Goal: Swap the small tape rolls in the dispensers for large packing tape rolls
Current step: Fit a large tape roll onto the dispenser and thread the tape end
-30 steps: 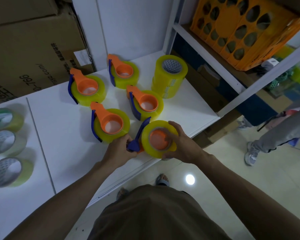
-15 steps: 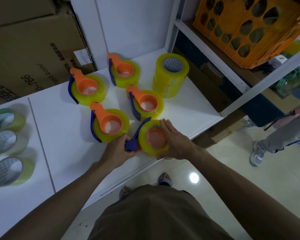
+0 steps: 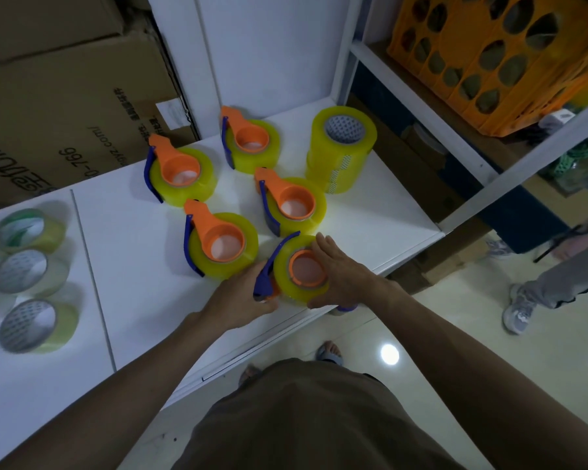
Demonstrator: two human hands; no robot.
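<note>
At the front edge of the white table (image 3: pixel 126 252), near its right corner, a person holds a tape dispenser (image 3: pixel 296 269) loaded with a large yellow tape roll (image 3: pixel 282 278). The left hand (image 3: pixel 241 300) grips the dispenser's blue and orange handle end, fingers curled around it. The right hand (image 3: pixel 343 276) lies against the right side of the roll, fingers fairly straight along its rim and thumb curving under the near side, so it cups the roll rather than clenching it. The dispenser's orange hub faces up.

Four more loaded dispensers lie flat farther back on the table: one (image 3: pixel 218 245) just left of the held one, one (image 3: pixel 291 206) just behind it, one (image 3: pixel 180 173) toward the back left, and one (image 3: pixel 250 144) near the back edge. A stack of large yellow rolls (image 3: pixel 340 149) stands upright by the right edge, toward the back corner. Near the left edge several small tape rolls (image 3: pixel 34 323) lie together, well apart from the dispensers.

Cardboard boxes (image 3: pixel 65 96) sit behind the table. An orange crate (image 3: pixel 489 56) rests on a shelf to the right.
</note>
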